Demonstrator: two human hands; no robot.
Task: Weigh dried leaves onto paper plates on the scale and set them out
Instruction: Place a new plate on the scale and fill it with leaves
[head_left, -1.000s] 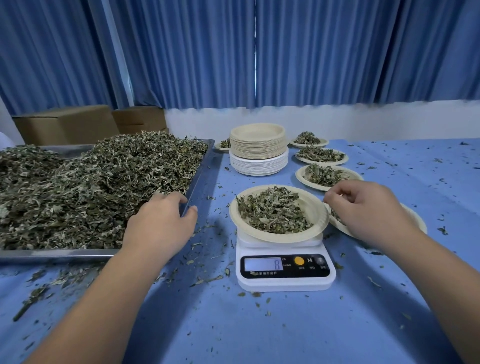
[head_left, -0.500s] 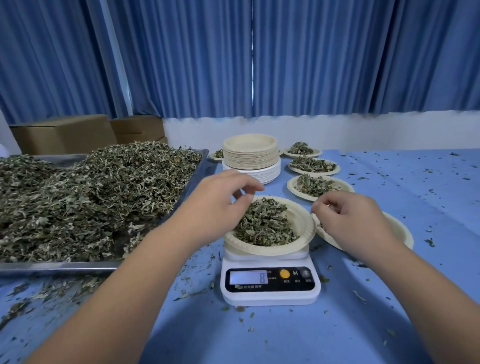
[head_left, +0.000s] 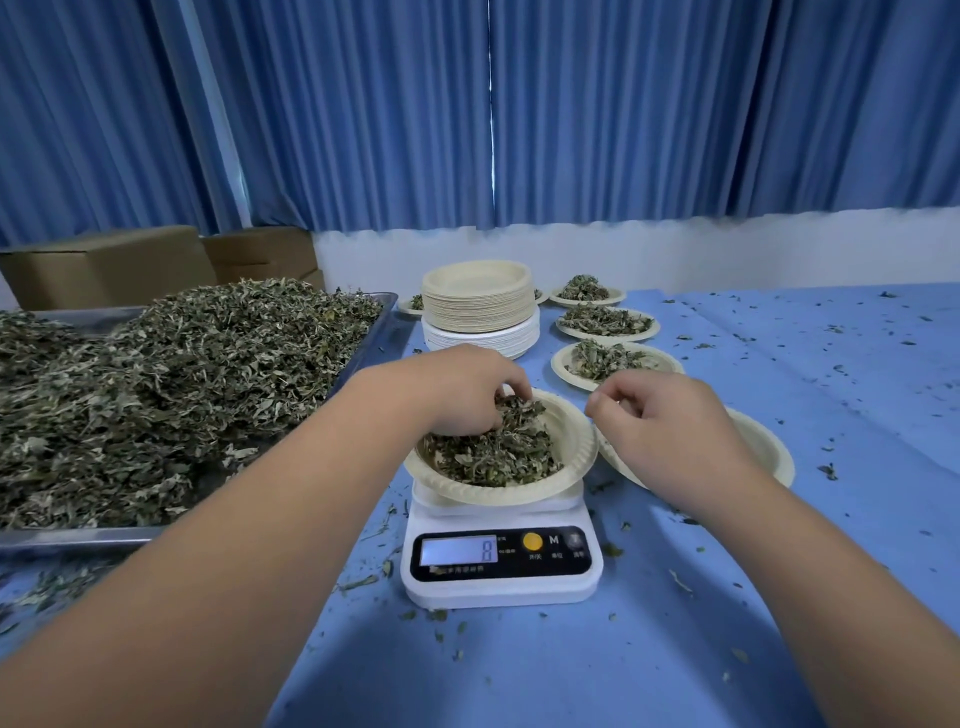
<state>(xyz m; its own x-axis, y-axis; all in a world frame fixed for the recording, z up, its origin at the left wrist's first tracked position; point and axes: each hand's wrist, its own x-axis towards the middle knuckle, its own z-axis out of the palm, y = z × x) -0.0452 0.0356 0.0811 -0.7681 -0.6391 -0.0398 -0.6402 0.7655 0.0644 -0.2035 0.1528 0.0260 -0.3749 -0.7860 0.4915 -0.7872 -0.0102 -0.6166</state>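
Far left of the scale (head_left: 501, 569), heaped on a metal tray (head_left: 78, 536): loose dried leaves (head_left: 182, 395). Directly above the scale, left hand (head_left: 457, 397), fingers curled down into the portion of leaves (head_left: 498, 454) on the paper plate (head_left: 574, 457) sitting on the scale's platform, gripping a pinch. Showing 8 on the display. Behind the scale, a stack of empty plates (head_left: 478, 306). Just right of the scale, right hand (head_left: 670, 426), fingers loosely bent, thumb near forefinger; impossible to tell whether holding anything. Behind and right of the scale, a row of filled plates (head_left: 605, 321).
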